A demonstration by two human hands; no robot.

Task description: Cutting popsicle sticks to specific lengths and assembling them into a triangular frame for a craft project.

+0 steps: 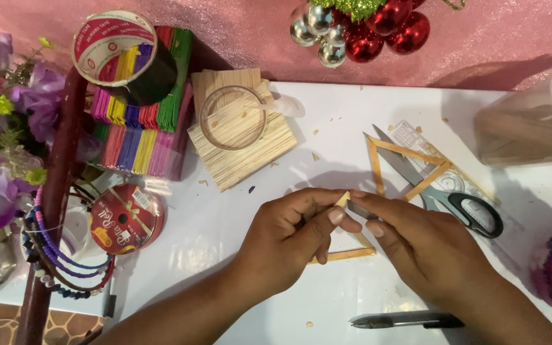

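Stick: a small wooden stick [343, 199] sits at the middle of the white table [327, 128], pinched between both hands; only its pale tip shows above the thumbs.
Left hand: left hand [289, 230] is closed on the stick, thumb and forefinger pressed together at its left side.
Right hand: right hand [416, 246] meets it from the right, fingertips closed narrowly on the same stick; the two hands touch.
Below: a longer stick [346, 255] lies flat on the table just under the hands.
Right side: a stick triangle [410, 169] rests across scissors [445, 198], near the right hand but apart.
Near edge: a pen [404, 319] lies by the table's front edge, beside the right wrist.
Left side: a ribbon reel [126, 217] and coloured sticks [138, 128] crowd the left edge.
Far side: a wooden block [241, 137] with a clear ring on it sits behind the hands, with bare table between.
Corner: a plastic tub [531, 121] stands at the far right.
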